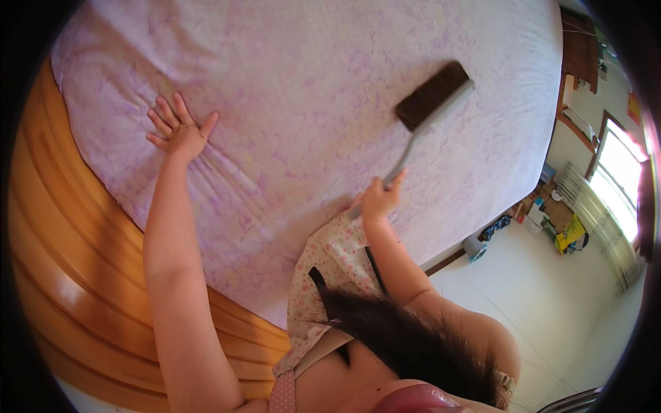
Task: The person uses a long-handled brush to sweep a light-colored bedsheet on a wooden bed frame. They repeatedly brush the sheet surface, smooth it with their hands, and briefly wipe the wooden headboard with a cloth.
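My right hand is closed around the grey handle of a bed brush. The dark bristles face up and to the left in the view, and their lower ends cannot be seen clearly against the bed. Beneath is a mattress covered with a pale purple floral sheet. My left hand rests on the sheet near the headboard side, palm down with fingers spread. Creases run through the fabric around that hand.
A curved wooden headboard borders the bed at left. On the white floor at right stand a grey bin-like object and, by the curtain, boxes and a yellow bag. A bright window is beyond.
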Motion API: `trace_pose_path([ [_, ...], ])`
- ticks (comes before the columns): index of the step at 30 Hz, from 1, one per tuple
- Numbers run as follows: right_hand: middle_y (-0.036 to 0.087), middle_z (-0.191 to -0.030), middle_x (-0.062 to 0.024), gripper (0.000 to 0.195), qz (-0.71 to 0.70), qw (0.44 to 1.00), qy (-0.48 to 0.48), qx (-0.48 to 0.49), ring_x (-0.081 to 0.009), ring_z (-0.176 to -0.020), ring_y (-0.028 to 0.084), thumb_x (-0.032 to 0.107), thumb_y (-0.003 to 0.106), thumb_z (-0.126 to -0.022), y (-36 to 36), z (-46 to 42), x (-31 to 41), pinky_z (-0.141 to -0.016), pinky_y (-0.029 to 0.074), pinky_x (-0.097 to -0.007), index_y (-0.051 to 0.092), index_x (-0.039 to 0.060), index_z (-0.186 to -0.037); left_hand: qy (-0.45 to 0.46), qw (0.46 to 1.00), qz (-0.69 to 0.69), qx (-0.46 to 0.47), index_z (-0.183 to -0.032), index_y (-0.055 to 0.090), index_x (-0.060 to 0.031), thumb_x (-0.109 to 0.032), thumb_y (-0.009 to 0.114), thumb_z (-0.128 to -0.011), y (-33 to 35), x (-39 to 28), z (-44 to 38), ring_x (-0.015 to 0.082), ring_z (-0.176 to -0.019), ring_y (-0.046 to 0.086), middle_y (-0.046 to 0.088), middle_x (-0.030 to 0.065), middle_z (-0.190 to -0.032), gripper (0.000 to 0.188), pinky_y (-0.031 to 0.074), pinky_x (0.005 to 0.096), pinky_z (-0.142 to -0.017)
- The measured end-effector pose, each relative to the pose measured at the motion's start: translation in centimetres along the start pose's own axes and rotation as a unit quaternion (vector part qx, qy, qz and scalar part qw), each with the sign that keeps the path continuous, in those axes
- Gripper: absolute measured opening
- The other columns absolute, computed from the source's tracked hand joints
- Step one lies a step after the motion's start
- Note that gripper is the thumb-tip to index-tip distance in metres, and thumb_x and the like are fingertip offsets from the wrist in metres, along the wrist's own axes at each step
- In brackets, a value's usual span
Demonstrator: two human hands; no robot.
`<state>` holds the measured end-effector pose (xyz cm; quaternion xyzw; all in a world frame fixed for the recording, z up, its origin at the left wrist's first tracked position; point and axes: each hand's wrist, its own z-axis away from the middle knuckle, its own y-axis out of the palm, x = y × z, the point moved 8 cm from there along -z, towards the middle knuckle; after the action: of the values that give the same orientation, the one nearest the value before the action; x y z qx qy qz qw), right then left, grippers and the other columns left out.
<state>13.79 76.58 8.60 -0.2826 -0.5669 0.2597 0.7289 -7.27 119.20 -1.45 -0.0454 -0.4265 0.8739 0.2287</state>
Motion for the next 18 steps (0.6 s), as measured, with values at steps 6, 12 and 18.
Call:
trace_pose_path([
  [6,0.046,-0.068,0.0001,0.071,-0.057,0.932,-0.076,0.349,-0.0082,-0.062,0.042,-0.002,0.06,-0.078,12.4,12.4,6.8,-0.057,0.042,-0.0245,0.038,0.0176,-0.143,-0.006,1.0,0.003,-0.03,-0.148,-0.014,-0.0213,-0.08,0.043,-0.074,0.7,0.1,-0.9,0.0418,-0.137,-0.023,-0.025,0.0119,-0.152,0.11,-0.003,0.0685,-0.103],
  [12,0.051,-0.07,-0.0051,0.067,-0.041,0.893,-0.079,0.442,-0.0101,-0.06,0.048,0.0,0.059,-0.079,10.2,9.7,7.1,-0.058,0.044,-0.0261,0.038,0.0145,-0.142,0.075,0.983,0.033,-0.167,-0.148,-0.011,-0.0217,-0.08,0.045,-0.073,2.1,1.7,-1.5,0.0446,-0.138,-0.018,-0.023,0.0115,-0.152,0.111,0.0,0.0725,-0.1],
  [18,0.051,-0.068,-0.0026,0.029,-0.009,0.985,-0.065,0.162,-0.0079,-0.058,0.048,0.003,0.055,-0.082,-0.4,1.2,-4.7,-0.049,0.039,-0.0263,0.05,0.0019,-0.11,0.015,0.991,0.021,-0.129,-0.149,-0.008,-0.0227,-0.079,0.041,-0.076,1.0,1.8,-1.1,0.04,-0.14,-0.016,-0.015,0.0131,-0.155,0.104,-0.004,0.0648,-0.105],
])
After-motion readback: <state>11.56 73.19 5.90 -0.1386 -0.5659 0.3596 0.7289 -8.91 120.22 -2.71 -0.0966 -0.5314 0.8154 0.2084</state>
